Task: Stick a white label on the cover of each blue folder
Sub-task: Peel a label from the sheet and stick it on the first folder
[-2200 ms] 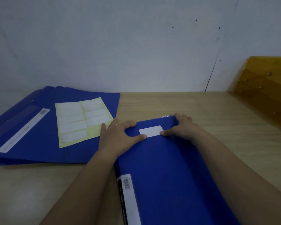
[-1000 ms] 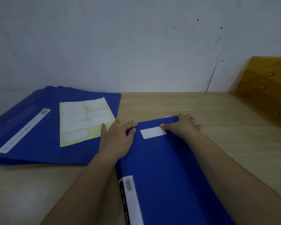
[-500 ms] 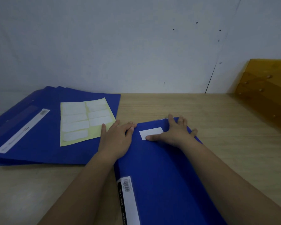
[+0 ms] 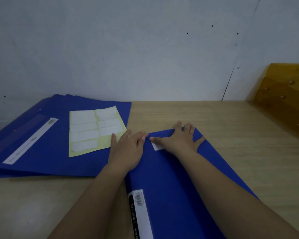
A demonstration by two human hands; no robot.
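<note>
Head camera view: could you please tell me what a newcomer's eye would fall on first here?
First, the two hands on the near blue folder: the right hand lies flat over a white label near its far edge, and the left hand rests at its left edge. Next, the yellow label sheet on the stack of blue folders to the left. A brown wooden rack stands at far right.

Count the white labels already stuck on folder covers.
1: the white label sits at the near folder's far end, partly under the right hand. The label sheet lies on the left stack's top folder, whose cover shows none; covers below are hidden.
</note>
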